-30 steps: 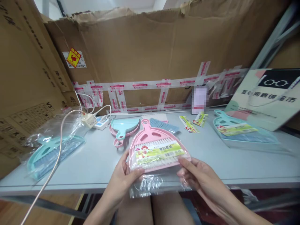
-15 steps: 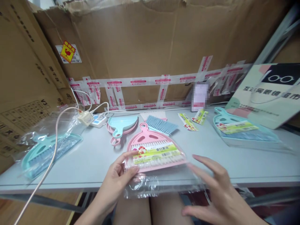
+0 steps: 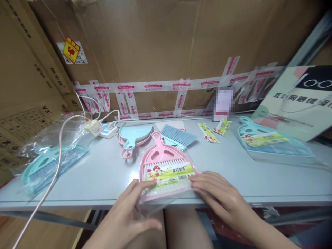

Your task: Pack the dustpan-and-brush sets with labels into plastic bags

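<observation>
A pink dustpan and brush set (image 3: 166,155) in a clear bag lies near the table's front edge, its handle pointing away from me. A yellow-green printed label (image 3: 171,173) covers part of its white bristles. At the set's left edge my left hand (image 3: 132,204) is open, fingers against the bag and thumb spread away below it. My right hand (image 3: 220,193) closes over the lower right corner, with fingertips on the label's end and the thumb hidden. Behind the set are a loose blue brush (image 3: 178,136) and a blue dustpan (image 3: 136,133) stacked on a pink one.
Bagged blue dustpan sets lie at the left (image 3: 52,166) and the right (image 3: 275,141). Label cards (image 3: 209,133) and a phone (image 3: 223,103) are at the back. A cable (image 3: 58,166) crosses the left side from a power adapter (image 3: 93,128). Cardboard boxes (image 3: 155,41) stand behind.
My right hand has moved left onto the bagged set's corner. My left thumb has come off the set and spread downward. The set has shifted slightly toward me, and the bag's loose end is less visible.
</observation>
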{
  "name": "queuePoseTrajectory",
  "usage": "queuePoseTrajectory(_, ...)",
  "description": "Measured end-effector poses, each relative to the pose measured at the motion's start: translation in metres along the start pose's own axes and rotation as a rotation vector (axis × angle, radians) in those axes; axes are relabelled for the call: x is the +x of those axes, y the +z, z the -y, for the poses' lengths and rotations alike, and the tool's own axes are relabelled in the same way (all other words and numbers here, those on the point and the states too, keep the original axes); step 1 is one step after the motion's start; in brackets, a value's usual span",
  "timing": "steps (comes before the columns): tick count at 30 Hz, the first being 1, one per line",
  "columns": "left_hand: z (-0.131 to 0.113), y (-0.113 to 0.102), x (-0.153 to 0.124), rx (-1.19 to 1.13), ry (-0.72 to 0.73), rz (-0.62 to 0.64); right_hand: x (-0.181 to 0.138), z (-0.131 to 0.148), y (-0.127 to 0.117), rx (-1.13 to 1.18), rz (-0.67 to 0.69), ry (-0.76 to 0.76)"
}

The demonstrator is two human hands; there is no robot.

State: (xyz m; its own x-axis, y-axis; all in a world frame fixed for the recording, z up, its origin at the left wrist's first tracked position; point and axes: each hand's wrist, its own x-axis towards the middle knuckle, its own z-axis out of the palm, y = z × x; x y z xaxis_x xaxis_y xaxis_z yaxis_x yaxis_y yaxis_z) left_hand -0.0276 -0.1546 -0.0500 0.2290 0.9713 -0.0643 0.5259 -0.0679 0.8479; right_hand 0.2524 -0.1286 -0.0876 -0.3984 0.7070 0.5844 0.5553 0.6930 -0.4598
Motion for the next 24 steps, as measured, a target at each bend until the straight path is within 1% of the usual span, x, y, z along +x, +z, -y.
queuePoseTrajectory(4,-0.003,0.024,0.011,-0.019,0.038,-0.260,0.012,0.005,0.002,0.119,0.022,0.141)
queuePoseTrajectory(6,-0.005,0.031,0.014,-0.042,0.040,-0.357,0.017,0.007,0.004,0.134,0.011,0.256)
queuePoseTrajectory(8,-0.006,0.035,0.015,-0.057,0.031,-0.426,0.020,0.007,0.007,0.127,-0.005,0.345)
queuePoseTrajectory(10,-0.006,0.038,0.014,-0.065,0.009,-0.456,0.022,0.008,0.011,0.110,-0.017,0.360)
queuePoseTrajectory(14,-0.007,0.039,0.013,-0.082,-0.047,-0.465,0.025,0.008,0.016,0.043,-0.039,0.316)
queuePoseTrajectory(16,-0.008,0.039,0.013,-0.082,-0.052,-0.485,0.027,0.008,0.015,0.033,-0.014,0.344)
queuePoseTrajectory(18,-0.008,0.039,0.013,-0.064,-0.029,-0.524,0.028,0.007,0.013,0.047,0.026,0.397)
queuePoseTrajectory(19,-0.008,0.039,0.013,-0.058,-0.017,-0.544,0.028,0.006,0.013,0.046,0.025,0.410)
queuePoseTrajectory(21,-0.007,0.039,0.013,-0.098,-0.017,-0.566,0.027,0.002,0.015,0.007,-0.048,0.409)
queuePoseTrajectory(23,-0.007,0.040,0.012,-0.204,-0.042,-0.564,0.025,-0.003,0.018,-0.017,-0.138,0.417)
queuePoseTrajectory(24,-0.008,0.040,0.011,-0.263,-0.052,-0.570,0.024,-0.005,0.019,0.008,-0.149,0.449)
